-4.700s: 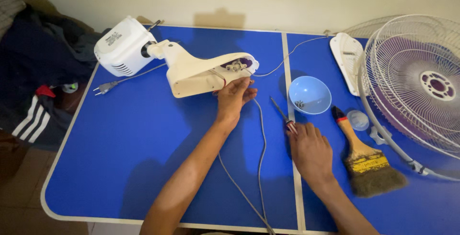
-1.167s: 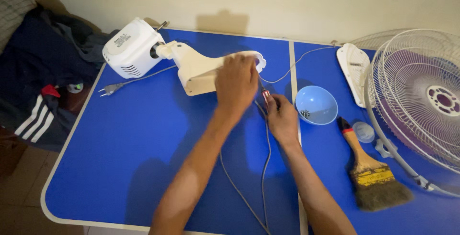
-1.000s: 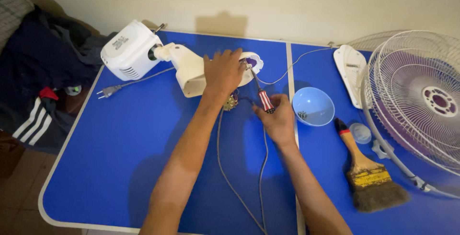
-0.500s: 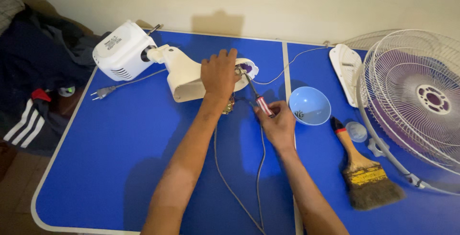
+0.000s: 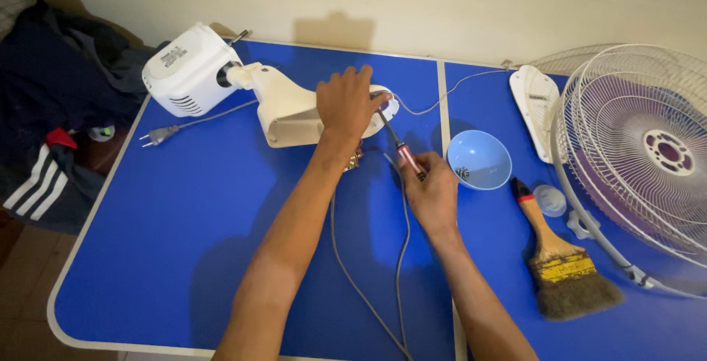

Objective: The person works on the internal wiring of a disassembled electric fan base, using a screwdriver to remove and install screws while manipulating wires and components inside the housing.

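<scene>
While fan neck lay pinned under flat left hand, right hand gripped screwdriver — tip at base, grille already off, reassembly pending.

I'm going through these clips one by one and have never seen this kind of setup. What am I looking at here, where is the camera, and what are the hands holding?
There is no machine: a person works with two bare hands, filmed by a camera worn on the head, looking down at a blue table. The left hand presses on the cream neck of a dismantled fan's motor housing. The right hand holds a red-handled screwdriver, its tip at the end of the neck. On the table lie a grey power cord with its plug, a small blue bowl, a paintbrush and the wire fan grille. Dark clothes are piled to the left.
</scene>
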